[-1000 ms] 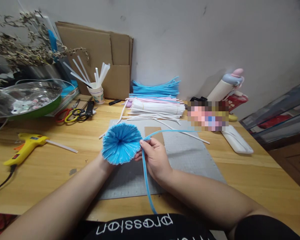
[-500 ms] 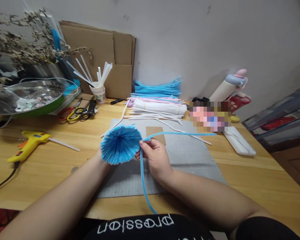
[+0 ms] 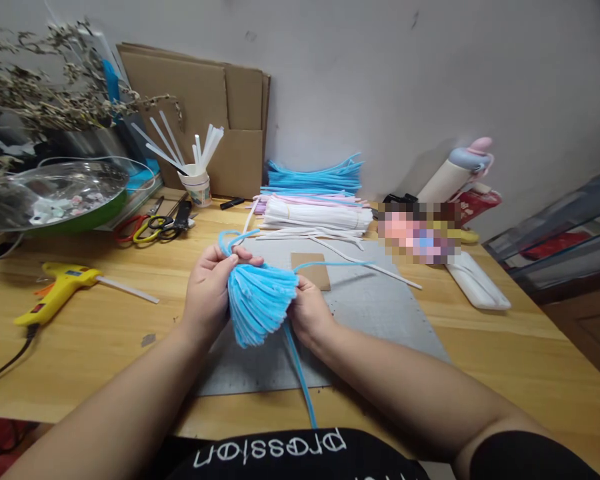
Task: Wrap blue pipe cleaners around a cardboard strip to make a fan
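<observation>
moderate diffuse light | bottle [image 3: 443,177] shadow on wall [image 3: 340,87], upper right | bowl [image 3: 97,175] glare, left | mosaic patch [image 3: 420,233] right of centre | edges stretched

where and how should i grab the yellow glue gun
Probably by the handle, from above and its right: the glue gun lies on its side, handle slanting to the near left, with the orange trigger on the handle's left. Keep off the cord at the handle's end and the glue stick poking out right.
</observation>
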`<state>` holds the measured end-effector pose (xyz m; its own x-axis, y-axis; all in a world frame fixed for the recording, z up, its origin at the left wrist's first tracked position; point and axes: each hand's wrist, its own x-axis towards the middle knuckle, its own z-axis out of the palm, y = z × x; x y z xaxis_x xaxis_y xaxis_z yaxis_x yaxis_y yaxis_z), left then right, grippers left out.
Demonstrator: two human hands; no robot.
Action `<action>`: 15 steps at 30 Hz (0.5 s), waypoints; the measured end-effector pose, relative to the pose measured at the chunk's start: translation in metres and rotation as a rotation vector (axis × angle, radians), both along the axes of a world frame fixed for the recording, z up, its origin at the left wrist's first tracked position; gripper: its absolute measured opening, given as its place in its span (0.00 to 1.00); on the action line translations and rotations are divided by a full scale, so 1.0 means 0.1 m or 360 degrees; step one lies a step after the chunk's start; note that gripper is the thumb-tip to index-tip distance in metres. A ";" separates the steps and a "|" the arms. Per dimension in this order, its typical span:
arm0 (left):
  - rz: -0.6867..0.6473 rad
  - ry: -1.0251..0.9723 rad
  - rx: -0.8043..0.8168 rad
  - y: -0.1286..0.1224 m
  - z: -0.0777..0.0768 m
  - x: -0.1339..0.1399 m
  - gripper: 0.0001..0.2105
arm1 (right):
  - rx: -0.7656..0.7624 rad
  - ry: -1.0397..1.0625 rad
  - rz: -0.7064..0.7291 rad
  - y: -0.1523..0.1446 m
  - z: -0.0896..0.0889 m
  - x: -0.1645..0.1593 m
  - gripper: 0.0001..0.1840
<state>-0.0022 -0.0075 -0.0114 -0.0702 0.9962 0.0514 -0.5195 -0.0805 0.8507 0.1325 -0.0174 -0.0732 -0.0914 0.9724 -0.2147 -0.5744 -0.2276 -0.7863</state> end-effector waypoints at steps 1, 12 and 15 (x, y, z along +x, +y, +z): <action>0.0005 0.0047 0.0065 -0.05 0.03 0.02 0.01 | 0.0004 0.0000 -0.0001 0.00 0.00 -0.01 0.08; -0.0203 -0.0047 -0.0289 0.10 -0.10 -0.05 0.03 | 0.0090 -0.0047 0.0000 -0.06 0.11 0.02 0.09; -0.0429 0.0020 -0.0446 0.25 -0.25 -0.05 0.06 | 0.0136 -0.0092 -0.0004 -0.10 0.20 0.05 0.11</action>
